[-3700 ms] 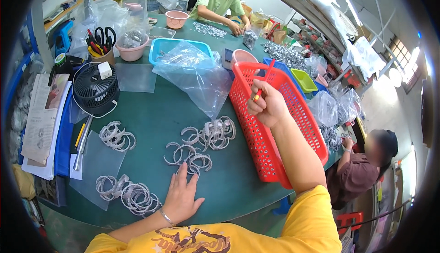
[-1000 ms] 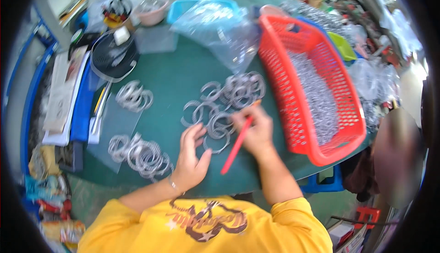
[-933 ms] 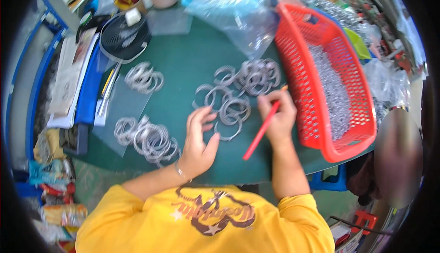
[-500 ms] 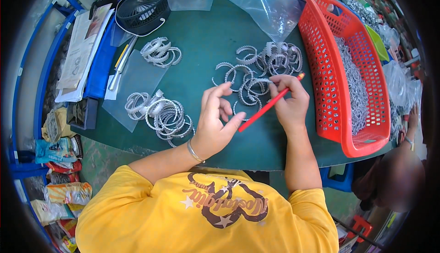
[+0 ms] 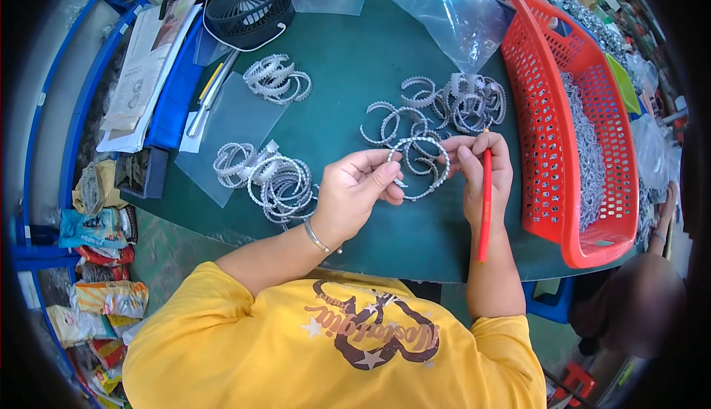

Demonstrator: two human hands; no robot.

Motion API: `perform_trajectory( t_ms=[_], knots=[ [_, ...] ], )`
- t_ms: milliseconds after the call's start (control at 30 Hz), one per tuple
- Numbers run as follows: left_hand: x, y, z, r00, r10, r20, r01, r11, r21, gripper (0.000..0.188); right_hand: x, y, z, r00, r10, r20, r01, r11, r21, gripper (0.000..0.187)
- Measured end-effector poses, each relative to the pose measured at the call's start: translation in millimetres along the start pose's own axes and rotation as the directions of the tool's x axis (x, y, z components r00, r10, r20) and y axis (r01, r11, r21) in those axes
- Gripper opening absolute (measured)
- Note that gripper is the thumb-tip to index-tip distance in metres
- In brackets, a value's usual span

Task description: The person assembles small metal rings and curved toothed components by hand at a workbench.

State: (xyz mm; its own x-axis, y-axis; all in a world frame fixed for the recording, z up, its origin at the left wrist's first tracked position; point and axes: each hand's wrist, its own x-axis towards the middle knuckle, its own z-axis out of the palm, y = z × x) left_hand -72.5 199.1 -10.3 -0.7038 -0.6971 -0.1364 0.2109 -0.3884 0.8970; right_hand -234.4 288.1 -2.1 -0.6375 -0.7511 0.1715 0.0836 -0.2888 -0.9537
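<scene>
**A:** Silver beaded hoop [image 5: 419, 168], lifted clear of the green table [image 5: 348, 61] and held between both hands, just on the near side of the loose hoops [image 5: 452, 105]. Half a second back the hands were only closing in over that scatter; now one ring is singled out and raised.

**B:** Who has hold of it?

**A:** Both. The left hand [image 5: 355, 190] pinches the hoop's left edge between thumb and fingertips. The right hand [image 5: 481, 168] grips the right edge with its fingertips while a red pencil [image 5: 485, 202] stays tucked along the palm, point toward the loose hoops, blunt end toward the person's yellow shirt [image 5: 333, 342].

**B:** And a second ago?

**A:** The left hand lay flat on the table among the rings and the pencil angled across them. So, by my reading, the sorting through has given way to handling a single piece.

**B:** What lies around it?

**A:** Right of the loose hoops, a red plastic basket [image 5: 548, 150] heaped with silver chain. Left of them, two finished-looking bundles of hoops [image 5: 266, 176] on clear plastic sheets. Beyond the loose hoops, a clear plastic bag [image 5: 437, 5]; far left of that, a small black desk fan [image 5: 248, 2].

**B:** Anyone else?

**A:** A second person's arm [image 5: 666, 209] at the basket's far right side.
</scene>
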Motion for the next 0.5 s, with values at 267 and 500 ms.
perform_trajectory(
  t_ms=[267, 500],
  knots=[
    [1.9, -6.6, 0.4, 0.975, 0.223, 0.017, -0.223, 0.968, 0.112, 0.027, -2.4, 6.0, -4.1, 0.972, -0.154, 0.175, 0.164, 0.985, -0.043, 0.028],
    [2.9, -5.1, -3.0, 0.926, 0.374, 0.051, -0.377, 0.903, 0.207, 0.031, -1.8, 6.3, -5.4, 0.956, -0.146, 0.254, 0.166, 0.984, -0.061, 0.027]
  ],
)
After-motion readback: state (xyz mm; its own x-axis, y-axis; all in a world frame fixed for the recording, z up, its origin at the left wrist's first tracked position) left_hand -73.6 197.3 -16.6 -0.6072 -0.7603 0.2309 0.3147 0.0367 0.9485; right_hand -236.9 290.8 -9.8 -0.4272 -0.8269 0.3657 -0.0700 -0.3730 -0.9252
